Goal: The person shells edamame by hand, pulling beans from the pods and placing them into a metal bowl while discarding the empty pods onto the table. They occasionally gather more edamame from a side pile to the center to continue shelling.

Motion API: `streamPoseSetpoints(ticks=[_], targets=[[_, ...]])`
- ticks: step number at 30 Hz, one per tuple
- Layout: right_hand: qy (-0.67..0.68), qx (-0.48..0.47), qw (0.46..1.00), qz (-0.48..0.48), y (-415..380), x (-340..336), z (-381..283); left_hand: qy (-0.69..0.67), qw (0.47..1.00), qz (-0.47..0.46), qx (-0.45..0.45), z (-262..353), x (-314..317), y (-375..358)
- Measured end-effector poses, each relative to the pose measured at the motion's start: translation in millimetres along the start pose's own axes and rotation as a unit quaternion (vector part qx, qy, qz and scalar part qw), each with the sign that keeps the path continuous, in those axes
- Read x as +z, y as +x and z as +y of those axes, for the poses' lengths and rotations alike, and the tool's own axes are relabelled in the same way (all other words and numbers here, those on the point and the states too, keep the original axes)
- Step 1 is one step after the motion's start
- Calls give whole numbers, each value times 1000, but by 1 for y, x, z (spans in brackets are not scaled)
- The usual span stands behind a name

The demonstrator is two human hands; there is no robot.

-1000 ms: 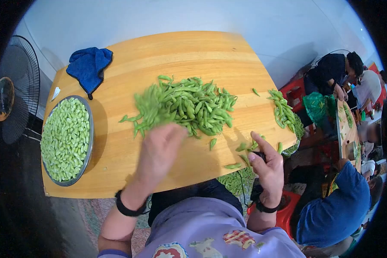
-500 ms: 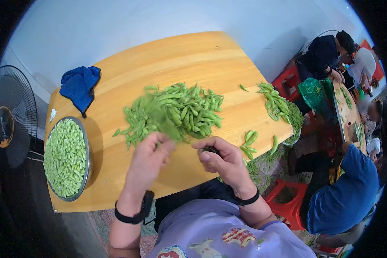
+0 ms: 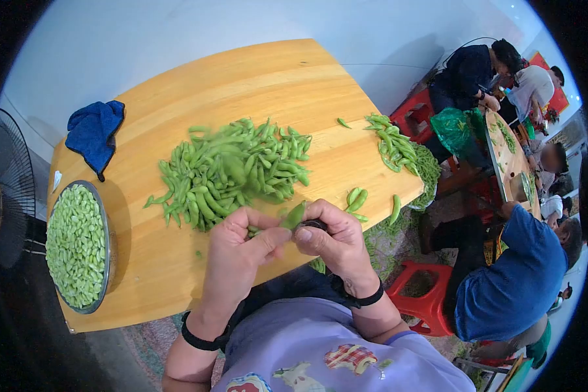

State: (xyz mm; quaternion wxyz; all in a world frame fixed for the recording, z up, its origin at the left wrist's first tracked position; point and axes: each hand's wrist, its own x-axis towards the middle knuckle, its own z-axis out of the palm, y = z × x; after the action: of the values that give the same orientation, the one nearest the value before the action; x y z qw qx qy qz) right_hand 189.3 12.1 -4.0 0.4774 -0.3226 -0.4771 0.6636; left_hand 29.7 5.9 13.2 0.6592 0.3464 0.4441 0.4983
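My left hand (image 3: 248,251), fingers pinched, holds a green soybean pod (image 3: 294,215) close in front of my body. My right hand (image 3: 336,238) is closed on a small dark object (image 3: 315,224), mostly hidden by the fingers, and meets the pod's other end. Just beyond both hands lies a heap of soybean pods (image 3: 242,163) on the wooden table (image 3: 274,72). At the table's left edge stands a metal bowl (image 3: 109,261) full of shelled soybeans (image 3: 76,245).
A blue cloth (image 3: 93,134) lies at the far left, near a fan (image 3: 10,189). More pods (image 3: 395,149) rest by the table's right edge, above a heaped container (image 3: 428,173). A red stool (image 3: 419,291) and a person in blue (image 3: 513,274) are at the right.
My left hand has come right, from the heap's near edge to my right hand, and now holds a pod. The whole view has shifted slightly left.
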Motion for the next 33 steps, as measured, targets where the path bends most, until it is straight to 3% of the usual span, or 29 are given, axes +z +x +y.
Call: streamPoseSetpoints(ticks=[6, 12, 16, 18, 19, 21, 23, 25, 27, 29, 30, 31, 32, 33], targets=[[-87, -38, 995, 27, -4, 1, -1, 142, 985, 23, 98, 3, 5, -1], [-137, -63, 987, 49, -9, 0, 0, 136, 978, 46, 151, -2, 11, -2], [-109, -74, 990, 55, -8, 2, -3, 113, 984, 17, 136, -5, 8, 0], [-79, -53, 994, 48, -10, 2, -5, -3, 1000, -8, 29, -4, 6, 0], [-48, -33, 997, 40, -11, 1, -6, -2, 1000, -8, 29, -7, 3, 1], [-54, -50, 997, 10, -9, -2, -9, -188, 977, -96, -37, -18, -3, 3], [-61, -67, 996, -16, -4, -9, -12, -231, 960, -141, -71, -21, -4, 2], [-93, -153, 974, -138, 5, -21, -9, -275, 938, -184, -104, -27, -3, 2], [-61, -135, 978, -145, 11, -26, -6, -328, 909, -232, -116, -36, -2, 2], [-31, -120, 980, -155, 11, -22, -10, -363, 901, -192, -141, -42, -4, 3], [-48, -40, 995, -79, 7, -12, -19, -400, 890, -148, -163, -41, -3, 3], [-64, 40, 997, -6, 5, -7, -23, -400, 890, -149, -163, -38, 0, 2], [-183, -12, 983, 14, 3, -6, -22, -202, 973, -78, -79, -30, 4, -1], [-181, -13, 983, 13, 2, -5, -26, 9, 1000, -2, 10, -24, 8, -3]])
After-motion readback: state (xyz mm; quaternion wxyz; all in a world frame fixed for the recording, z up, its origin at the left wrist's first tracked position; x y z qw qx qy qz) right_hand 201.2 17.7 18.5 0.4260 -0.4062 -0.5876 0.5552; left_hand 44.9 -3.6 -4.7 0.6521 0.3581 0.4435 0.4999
